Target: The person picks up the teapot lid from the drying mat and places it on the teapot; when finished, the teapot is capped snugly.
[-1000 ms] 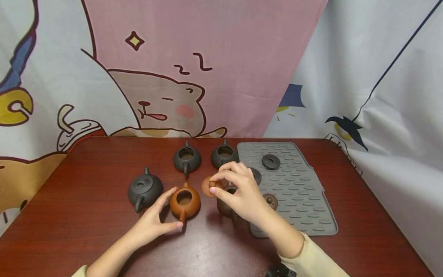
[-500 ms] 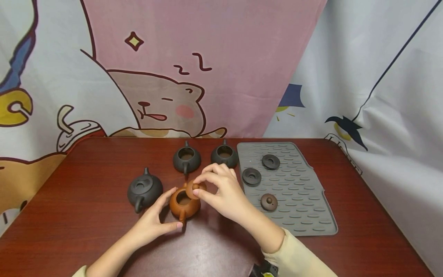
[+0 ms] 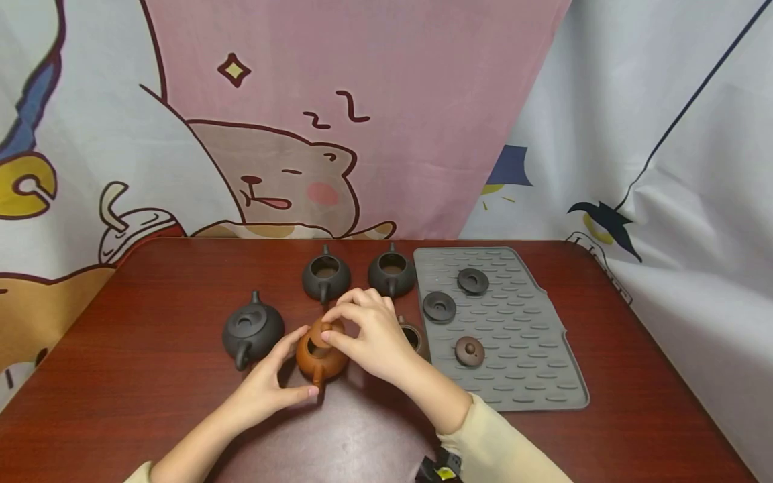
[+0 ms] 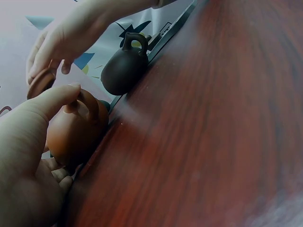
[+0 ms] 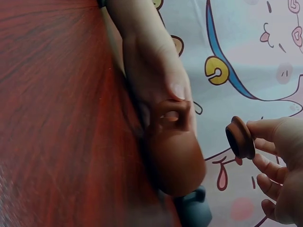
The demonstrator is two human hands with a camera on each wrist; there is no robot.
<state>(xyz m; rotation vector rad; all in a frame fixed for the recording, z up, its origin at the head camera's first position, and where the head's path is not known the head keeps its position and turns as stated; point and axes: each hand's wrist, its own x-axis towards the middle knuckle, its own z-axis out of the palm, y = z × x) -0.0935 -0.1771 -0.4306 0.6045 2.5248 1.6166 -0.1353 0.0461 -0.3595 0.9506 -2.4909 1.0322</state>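
My right hand (image 3: 368, 332) has a pinching grip on the small orange lid (image 3: 320, 333), fingertips curled round its rim, lid tilted just over the mouth of the orange teapot (image 3: 322, 356). My left hand (image 3: 268, 382) cups that teapot, thumb and finger curled against its side. The teapot sits upright on the tabletop (image 3: 151, 349), matte clay, mouth uncovered, handle toward me.
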